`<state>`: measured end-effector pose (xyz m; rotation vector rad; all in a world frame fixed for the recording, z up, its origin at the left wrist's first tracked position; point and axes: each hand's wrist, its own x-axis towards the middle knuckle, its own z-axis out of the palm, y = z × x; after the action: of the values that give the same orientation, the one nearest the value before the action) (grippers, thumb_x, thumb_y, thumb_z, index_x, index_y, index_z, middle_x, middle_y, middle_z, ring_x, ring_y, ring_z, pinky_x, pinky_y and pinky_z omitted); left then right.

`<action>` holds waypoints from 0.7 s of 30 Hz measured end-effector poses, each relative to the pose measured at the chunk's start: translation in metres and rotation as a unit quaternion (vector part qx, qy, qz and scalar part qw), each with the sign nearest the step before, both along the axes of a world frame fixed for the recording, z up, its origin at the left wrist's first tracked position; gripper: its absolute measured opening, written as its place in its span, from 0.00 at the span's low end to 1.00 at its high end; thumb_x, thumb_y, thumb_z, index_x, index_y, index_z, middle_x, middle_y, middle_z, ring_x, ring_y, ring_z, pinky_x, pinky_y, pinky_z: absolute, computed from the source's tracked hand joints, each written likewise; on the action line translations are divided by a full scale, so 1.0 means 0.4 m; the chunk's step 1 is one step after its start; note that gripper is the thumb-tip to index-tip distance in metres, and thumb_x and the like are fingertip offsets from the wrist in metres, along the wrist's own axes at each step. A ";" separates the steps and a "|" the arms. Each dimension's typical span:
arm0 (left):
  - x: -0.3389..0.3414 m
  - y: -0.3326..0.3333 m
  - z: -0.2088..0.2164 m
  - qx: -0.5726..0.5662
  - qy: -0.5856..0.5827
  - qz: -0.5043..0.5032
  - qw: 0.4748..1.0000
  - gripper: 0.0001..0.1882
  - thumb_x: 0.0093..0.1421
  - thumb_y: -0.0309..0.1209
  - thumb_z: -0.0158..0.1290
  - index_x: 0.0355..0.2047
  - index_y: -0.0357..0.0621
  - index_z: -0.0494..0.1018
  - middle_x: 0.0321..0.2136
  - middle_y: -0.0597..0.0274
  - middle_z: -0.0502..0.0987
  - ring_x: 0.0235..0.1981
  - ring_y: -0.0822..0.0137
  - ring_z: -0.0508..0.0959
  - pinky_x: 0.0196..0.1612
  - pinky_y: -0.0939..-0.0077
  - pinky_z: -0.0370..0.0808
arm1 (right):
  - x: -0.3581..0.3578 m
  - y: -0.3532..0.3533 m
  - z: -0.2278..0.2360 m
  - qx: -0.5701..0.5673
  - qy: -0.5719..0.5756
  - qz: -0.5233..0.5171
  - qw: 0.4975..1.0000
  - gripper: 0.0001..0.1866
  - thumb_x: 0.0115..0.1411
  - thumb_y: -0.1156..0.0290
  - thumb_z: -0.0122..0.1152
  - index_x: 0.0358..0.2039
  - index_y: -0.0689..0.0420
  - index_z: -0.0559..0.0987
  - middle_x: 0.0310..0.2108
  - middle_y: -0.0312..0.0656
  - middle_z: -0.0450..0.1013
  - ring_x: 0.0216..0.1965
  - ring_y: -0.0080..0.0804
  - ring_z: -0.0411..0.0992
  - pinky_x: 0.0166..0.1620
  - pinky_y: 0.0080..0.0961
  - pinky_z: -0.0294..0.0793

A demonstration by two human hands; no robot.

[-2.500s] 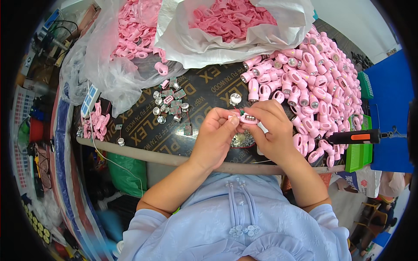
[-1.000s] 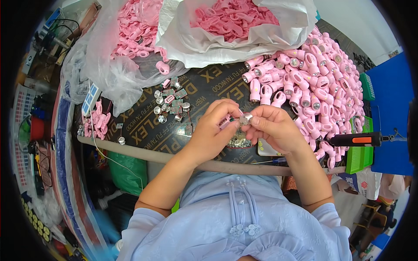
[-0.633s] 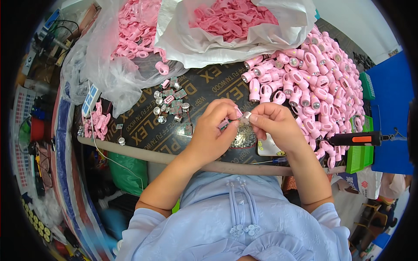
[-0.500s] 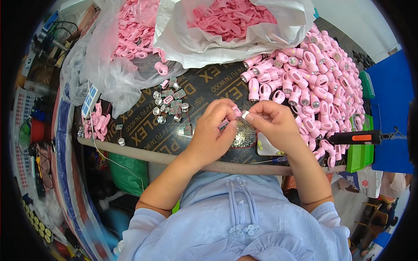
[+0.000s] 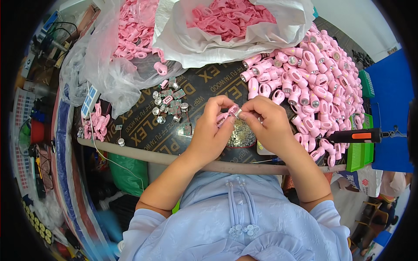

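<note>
My left hand (image 5: 210, 130) is closed around a small pink plastic flashlight (image 5: 222, 118), held above the table in front of me. My right hand (image 5: 271, 126) meets it at the flashlight's head, thumb and fingertips pinching a small silvery ring-like part (image 5: 237, 112) against that end. The fingers partly cover both pieces. Just below the hands lies a heap of small shiny round pieces (image 5: 243, 135) in a container with a reddish rim. A pale tray (image 5: 263, 149) is half hidden under my right hand. Left of my hands sit several green circuit boards with silver reflectors (image 5: 174, 103).
A large pile of pink flashlights (image 5: 315, 82) fills the right side. A white sack (image 5: 178, 48) and a clear plastic bag (image 5: 98, 56) of pink shells stand at the back. A black-and-orange electric screwdriver (image 5: 355, 137) hangs at right, near a green basket (image 5: 361, 152). Pink pieces (image 5: 98, 125) lie far left.
My right hand has shifted slightly left and up, its fingers now bringing the silvery part against the flashlight's head. My left hand has turned a little, showing more of the pink body.
</note>
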<state>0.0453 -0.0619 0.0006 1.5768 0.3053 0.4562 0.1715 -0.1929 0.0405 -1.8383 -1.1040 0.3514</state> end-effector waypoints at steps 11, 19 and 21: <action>-0.008 0.006 -0.005 -0.043 0.052 -0.027 0.997 0.19 0.65 0.24 0.49 0.56 0.35 0.68 0.43 0.53 0.79 0.40 0.70 0.79 0.43 0.74 0.76 | 0.001 0.008 -0.007 0.019 -0.044 0.023 0.999 0.04 0.56 0.77 0.64 0.32 0.62 0.78 0.29 0.48 0.75 0.32 0.47 0.75 0.36 0.37 0.74; -0.013 -0.009 -0.017 -0.065 0.077 -0.033 0.994 0.18 0.66 0.26 0.51 0.55 0.37 0.69 0.40 0.55 0.79 0.38 0.72 0.79 0.42 0.76 0.76 | -0.028 0.007 -0.019 -0.016 -0.077 -0.023 0.997 0.05 0.56 0.75 0.65 0.31 0.61 0.78 0.27 0.49 0.73 0.31 0.50 0.73 0.35 0.40 0.73; -0.009 -0.010 -0.029 0.041 0.042 -0.016 0.998 0.18 0.65 0.27 0.54 0.54 0.37 0.69 0.39 0.55 0.80 0.40 0.70 0.79 0.44 0.75 0.76 | -0.031 0.005 -0.031 0.009 -0.127 -0.021 0.992 0.04 0.57 0.76 0.65 0.30 0.62 0.79 0.27 0.48 0.74 0.30 0.46 0.74 0.34 0.36 0.73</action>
<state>0.0416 -0.0661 -0.0110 1.6806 0.3277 0.3825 0.1589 -0.1910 0.0282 -1.9242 -1.2321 0.0828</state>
